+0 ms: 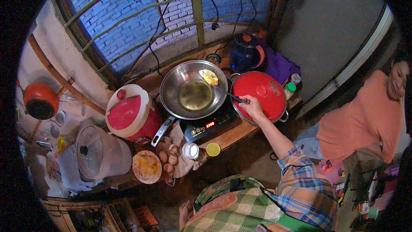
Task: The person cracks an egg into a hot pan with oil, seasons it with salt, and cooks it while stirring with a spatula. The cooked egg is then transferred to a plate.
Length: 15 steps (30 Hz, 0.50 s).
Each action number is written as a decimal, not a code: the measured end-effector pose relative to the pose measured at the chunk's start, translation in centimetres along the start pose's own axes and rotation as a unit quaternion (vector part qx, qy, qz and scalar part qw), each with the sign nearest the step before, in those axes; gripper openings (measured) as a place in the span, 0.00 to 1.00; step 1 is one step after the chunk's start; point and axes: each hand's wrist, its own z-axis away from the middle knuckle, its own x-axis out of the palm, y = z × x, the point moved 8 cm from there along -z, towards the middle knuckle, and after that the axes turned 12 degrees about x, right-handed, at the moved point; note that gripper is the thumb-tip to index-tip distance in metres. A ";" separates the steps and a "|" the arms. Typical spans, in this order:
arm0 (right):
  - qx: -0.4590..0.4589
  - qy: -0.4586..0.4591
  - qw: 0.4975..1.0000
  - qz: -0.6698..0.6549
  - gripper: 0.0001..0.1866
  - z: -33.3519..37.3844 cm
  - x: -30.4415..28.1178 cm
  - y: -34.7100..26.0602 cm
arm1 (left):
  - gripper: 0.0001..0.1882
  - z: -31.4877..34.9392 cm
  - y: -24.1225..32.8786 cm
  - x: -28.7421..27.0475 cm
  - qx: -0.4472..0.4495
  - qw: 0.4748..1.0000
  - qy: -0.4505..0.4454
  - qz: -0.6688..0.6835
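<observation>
My right hand (253, 108) is closed around the dark handle of a spatula (231, 95). A piece of yellow-and-white cooked egg (209, 77) lies on the spatula's head and covers most of it. Spatula head and egg are over the far right inside wall of a steel frying pan (171, 87). Yellowish oil (196, 96) pools in the bottom of the pan. The pan rests on a black induction cooker (206, 126) with a lit display, its handle pointing toward the near left. My left hand is out of view.
Right of the pan stands a red lidded pot (268, 92), with a dark kettle (246, 51) behind. Leftward are a red-and-white cooler (128, 114), a clear lidded bucket (101, 154), an egg-smeared plate (147, 167), several eggs (172, 159) and a white jar (190, 151). A person (360, 116) sits right.
</observation>
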 end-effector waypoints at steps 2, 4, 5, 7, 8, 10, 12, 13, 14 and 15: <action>-0.002 0.008 1.000 -0.021 0.16 -0.8 -0.3 0.7 | 0.13 1.5 1.7 1.7 0.012 0.997 -0.049 0.054; 0.017 -0.006 0.998 -0.056 0.16 -0.7 0.3 0.5 | 0.13 1.7 1.7 1.5 0.030 0.995 -0.062 0.072; 0.035 -0.017 0.996 -0.079 0.16 -0.5 0.4 0.7 | 0.13 1.7 1.8 1.3 0.040 0.994 -0.066 0.075; 0.060 -0.030 0.993 -0.097 0.16 0.2 0.5 0.0 | 0.13 1.8 1.7 1.3 0.058 0.992 -0.074 0.080; 0.067 -0.031 0.993 -0.095 0.16 0.5 0.3 -0.4 | 0.13 1.8 1.8 1.2 0.067 0.991 -0.077 0.082; 0.084 -0.036 0.991 -0.096 0.16 0.9 0.1 -0.7 | 0.13 2.0 2.1 1.4 0.089 0.988 -0.084 0.092; 0.110 -0.046 0.987 -0.110 0.17 1.4 -0.1 -1.3 | 0.13 2.1 2.3 1.5 0.110 0.984 -0.089 0.106; 0.125 -0.053 0.984 -0.116 0.17 1.8 -0.2 -1.6 | 0.13 1.9 2.1 1.4 0.111 0.984 -0.091 0.106; 0.131 -0.057 0.984 -0.107 0.17 2.1 0.0 -1.9 | 0.13 1.1 1.5 1.1 0.097 0.987 -0.098 0.083; 0.127 -0.061 0.984 -0.111 0.17 2.1 0.0 -1.8 | 0.13 0.7 0.6 1.2 0.084 0.989 -0.111 0.059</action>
